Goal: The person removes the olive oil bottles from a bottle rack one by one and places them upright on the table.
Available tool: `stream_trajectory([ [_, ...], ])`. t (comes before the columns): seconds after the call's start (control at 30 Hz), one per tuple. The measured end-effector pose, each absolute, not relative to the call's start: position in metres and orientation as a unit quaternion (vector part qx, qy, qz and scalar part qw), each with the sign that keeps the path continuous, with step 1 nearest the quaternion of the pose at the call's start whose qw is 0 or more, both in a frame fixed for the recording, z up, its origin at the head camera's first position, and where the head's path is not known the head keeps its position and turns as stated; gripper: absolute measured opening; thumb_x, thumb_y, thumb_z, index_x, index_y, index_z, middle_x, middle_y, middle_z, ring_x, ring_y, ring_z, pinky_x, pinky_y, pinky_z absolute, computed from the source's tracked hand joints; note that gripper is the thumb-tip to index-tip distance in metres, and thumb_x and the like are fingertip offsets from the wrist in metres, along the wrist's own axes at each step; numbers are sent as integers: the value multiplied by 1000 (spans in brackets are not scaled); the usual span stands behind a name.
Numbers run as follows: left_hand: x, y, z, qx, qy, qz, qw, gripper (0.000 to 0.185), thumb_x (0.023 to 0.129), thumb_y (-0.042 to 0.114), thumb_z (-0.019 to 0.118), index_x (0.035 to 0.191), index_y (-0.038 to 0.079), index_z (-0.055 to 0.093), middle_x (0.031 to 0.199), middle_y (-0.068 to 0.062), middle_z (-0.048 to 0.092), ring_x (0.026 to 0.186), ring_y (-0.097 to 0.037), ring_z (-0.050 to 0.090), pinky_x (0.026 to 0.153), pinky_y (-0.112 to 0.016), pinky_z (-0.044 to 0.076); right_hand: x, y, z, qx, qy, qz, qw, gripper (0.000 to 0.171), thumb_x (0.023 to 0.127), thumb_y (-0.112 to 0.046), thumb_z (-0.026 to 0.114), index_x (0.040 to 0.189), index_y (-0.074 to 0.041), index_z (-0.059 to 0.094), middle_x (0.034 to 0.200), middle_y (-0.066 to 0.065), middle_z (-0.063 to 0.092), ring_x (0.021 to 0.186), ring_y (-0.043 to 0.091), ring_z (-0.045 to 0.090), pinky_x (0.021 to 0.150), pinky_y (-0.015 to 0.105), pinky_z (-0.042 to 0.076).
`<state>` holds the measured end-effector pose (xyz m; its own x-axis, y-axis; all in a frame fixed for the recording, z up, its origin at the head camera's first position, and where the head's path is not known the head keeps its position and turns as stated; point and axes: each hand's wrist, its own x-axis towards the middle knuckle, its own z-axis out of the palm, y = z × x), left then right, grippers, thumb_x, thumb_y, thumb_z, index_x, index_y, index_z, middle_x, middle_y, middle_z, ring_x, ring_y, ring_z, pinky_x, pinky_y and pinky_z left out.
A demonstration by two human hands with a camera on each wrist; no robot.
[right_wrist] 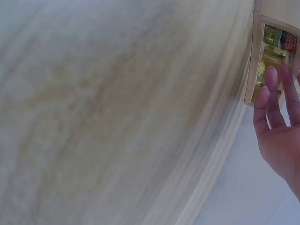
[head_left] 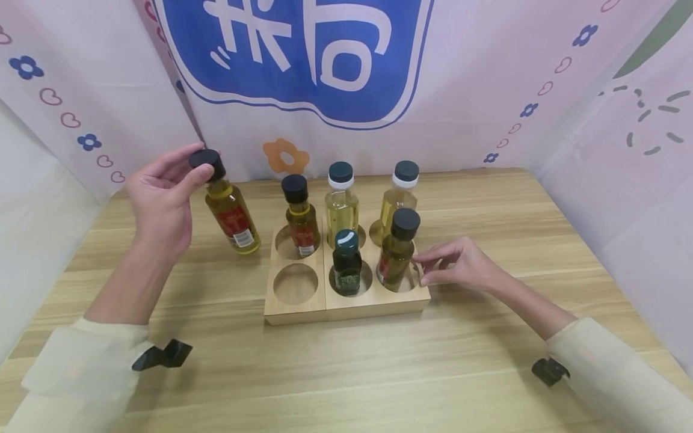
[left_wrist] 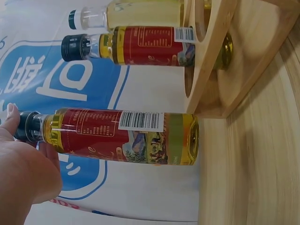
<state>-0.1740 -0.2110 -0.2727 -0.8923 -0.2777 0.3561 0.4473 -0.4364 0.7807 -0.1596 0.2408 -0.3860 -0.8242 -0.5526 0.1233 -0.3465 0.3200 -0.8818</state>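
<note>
My left hand (head_left: 165, 198) grips the black cap of an olive oil bottle (head_left: 234, 219) with a red label, left of the wooden bottle rack (head_left: 295, 310). In the left wrist view this bottle's base is close to the tabletop; I cannot tell whether they touch. My right hand (head_left: 460, 264) has its fingertips at the rack's right end, fingers fairly straight in the right wrist view. A similar red-labelled bottle (head_left: 303, 228) stands in the rack's back left hole. The front left hole (head_left: 295, 284) holds no bottle.
Two pale oil bottles with dark green caps, one in the middle (head_left: 342, 207) and one at right (head_left: 397, 201), stand at the rack's back. A small green-capped jar (head_left: 347, 264) and a black-capped bottle (head_left: 397, 249) occupy front holes. A printed cloth (head_left: 460, 120) hangs behind the table.
</note>
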Motion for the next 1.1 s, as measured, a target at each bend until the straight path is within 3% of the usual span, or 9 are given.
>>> stream_trajectory([
  [0.43,-187,-220,-276,-26,-507,-839,198,33,75,-18,83,105,-6,77,99,-14,79,92,-19,78,90,-24,61,-160,241,-387,-273,808,-512,105,39,77,-1,89,113,4,76,104,17,78,83,17,76,74,32,64],
  [1.1,-207,-240,-278,87,-543,-814,188,46,68,-6,94,111,4,79,99,-3,80,97,-12,77,93,-17,57,-161,242,-387,-272,810,-508,104,38,77,0,89,112,4,76,102,15,79,83,17,75,75,32,64],
])
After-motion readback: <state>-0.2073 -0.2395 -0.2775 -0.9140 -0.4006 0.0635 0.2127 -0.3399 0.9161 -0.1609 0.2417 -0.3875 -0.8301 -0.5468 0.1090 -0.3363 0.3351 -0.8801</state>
